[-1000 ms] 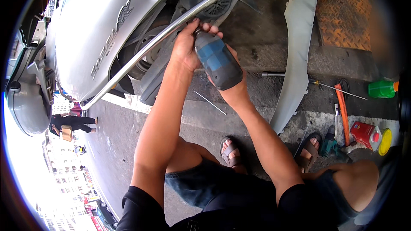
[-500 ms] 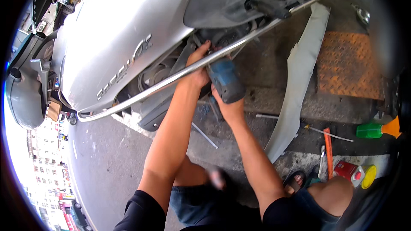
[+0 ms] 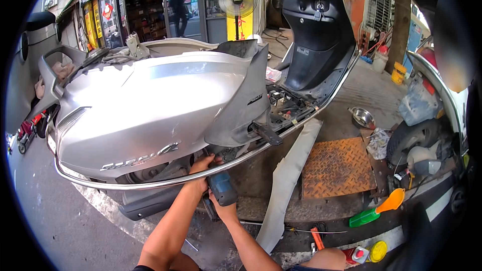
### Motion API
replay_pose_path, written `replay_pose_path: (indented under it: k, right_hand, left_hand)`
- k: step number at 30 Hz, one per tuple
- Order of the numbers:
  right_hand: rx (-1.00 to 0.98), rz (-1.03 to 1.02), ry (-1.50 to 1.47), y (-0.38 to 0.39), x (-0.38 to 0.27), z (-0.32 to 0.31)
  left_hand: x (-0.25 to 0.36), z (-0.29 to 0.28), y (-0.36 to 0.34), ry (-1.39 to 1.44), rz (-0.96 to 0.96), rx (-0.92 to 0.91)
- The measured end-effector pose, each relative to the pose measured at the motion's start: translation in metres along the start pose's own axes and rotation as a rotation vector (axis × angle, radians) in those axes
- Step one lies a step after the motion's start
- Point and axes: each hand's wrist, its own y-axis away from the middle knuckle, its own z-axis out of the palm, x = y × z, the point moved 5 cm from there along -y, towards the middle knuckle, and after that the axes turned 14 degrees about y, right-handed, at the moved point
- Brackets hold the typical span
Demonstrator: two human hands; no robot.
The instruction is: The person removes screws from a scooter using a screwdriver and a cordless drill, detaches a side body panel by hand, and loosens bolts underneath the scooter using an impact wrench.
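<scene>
A silver scooter [image 3: 145,105] fills the left and middle, its side panel raised over the engine and a chrome side rail [image 3: 165,182] running along its lower edge. Below that rail, my right hand [image 3: 225,211] grips a blue and black cordless power drill [image 3: 222,188] from beneath, its front end pointing up toward the scooter's underside. My left hand [image 3: 201,166] reaches behind the rail by the drill's front, fingers curled; what they hold is hidden. Under the panel sits a dark engine cover [image 3: 160,201].
A long grey trim panel [image 3: 286,185] lies right of my hands, beside a rusty steel plate [image 3: 339,168]. Farther right are a green and orange funnel [image 3: 376,208], a metal bowl [image 3: 362,118] and another scooter's wheel [image 3: 412,141]. A fan [image 3: 237,0] stands by the shopfront.
My head view has tilted up, bringing the shopfront, the fan and the scooter's front into sight. Both hands stay at the same spot under the rail, the drill still in my right.
</scene>
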Motion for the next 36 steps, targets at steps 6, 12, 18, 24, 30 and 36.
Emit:
replay_pose_path:
  k: [6,12,18,24,30,36]
  right_hand:
    - [-0.014,0.089,-0.229,0.002,-0.012,-0.002]
    - [-0.001,0.202,-0.377,-0.002,-0.015,0.006]
    - [0.019,0.171,-0.234,-0.009,-0.017,-0.014]
    - [0.031,0.117,-0.259,-0.001,-0.017,-0.004]
    - [0.034,0.037,-0.212,0.006,-0.008,-0.011]
    - [0.004,0.275,-0.417,0.059,0.027,-0.042]
  left_hand:
    - [0.002,0.008,0.005,-0.051,0.025,-0.061]
    - [0.008,0.007,0.011,-0.119,0.009,-0.084]
    - [-0.005,0.025,0.005,-0.113,-0.076,-0.054]
    - [0.011,0.018,0.011,-0.113,-0.004,-0.05]
    - [0.002,0.009,0.011,-0.17,-0.008,-0.091]
    - [-0.051,-0.001,0.046,-0.306,-0.198,-0.093]
